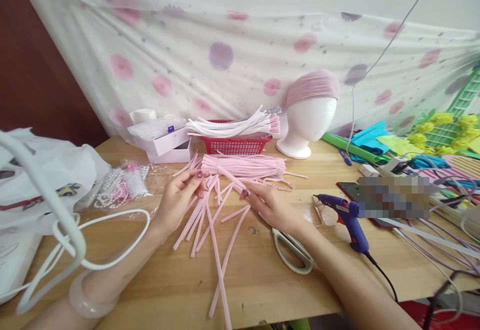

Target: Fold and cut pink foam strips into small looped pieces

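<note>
The grip of the right hand (270,206) was clamped on a pink stick (229,176) above the desk (165,290); whether the left hand (178,202) was closed could not be told. Loose strips (215,250) were strewn below, scissors (299,248) beside the right wrist.

Pink stems (247,166) look fuzzy, matt (almost velvety); the tabletop (157,290) is smooth wood, the basket (236,146) plastic.

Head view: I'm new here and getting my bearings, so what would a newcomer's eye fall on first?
Probably the white mannequin head in its pink wrap, at the back of the table, right of the red basket. Next, the pink strips fanned out near the left hand and right hand. Then the blue glue gun, farther right.
</note>
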{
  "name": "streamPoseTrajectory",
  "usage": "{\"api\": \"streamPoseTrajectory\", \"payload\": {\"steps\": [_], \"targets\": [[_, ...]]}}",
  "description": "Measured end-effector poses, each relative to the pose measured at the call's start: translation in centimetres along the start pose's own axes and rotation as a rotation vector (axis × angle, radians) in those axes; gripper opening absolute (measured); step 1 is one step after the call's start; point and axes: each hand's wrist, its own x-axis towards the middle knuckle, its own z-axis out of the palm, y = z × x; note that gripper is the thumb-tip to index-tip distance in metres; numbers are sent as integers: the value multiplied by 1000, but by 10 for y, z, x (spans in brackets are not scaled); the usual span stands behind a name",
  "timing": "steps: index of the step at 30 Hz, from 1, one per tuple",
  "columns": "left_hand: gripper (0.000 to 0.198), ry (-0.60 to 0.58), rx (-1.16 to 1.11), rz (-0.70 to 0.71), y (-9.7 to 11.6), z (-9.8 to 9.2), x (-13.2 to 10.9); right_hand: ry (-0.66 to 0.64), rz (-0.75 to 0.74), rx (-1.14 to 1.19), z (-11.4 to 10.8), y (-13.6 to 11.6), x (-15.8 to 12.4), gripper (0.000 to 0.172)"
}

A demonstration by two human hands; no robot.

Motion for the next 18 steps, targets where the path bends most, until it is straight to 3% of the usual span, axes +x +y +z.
{"api": "streamPoseTrajectory", "payload": {"steps": [3, 7, 10, 14, 18], "targets": [[13, -130, 551, 104, -7, -1, -5, 222, 137, -443, -16, 18, 7, 24], [8, -310, 974, 218, -16, 6, -17, 236, 164, -773, -23, 45, 12, 27], [13, -417, 1039, 296, -14, 14, -28, 290, 163, -833, -18, 55, 12, 22], [19, -546, 1104, 350, -6, 25, -40, 365, 66, -767, -12, 46, 12, 23], [22, -460, 1210, 226, -8, 32, -40, 329, -44, -591, -6, 31, 11, 23]]}}
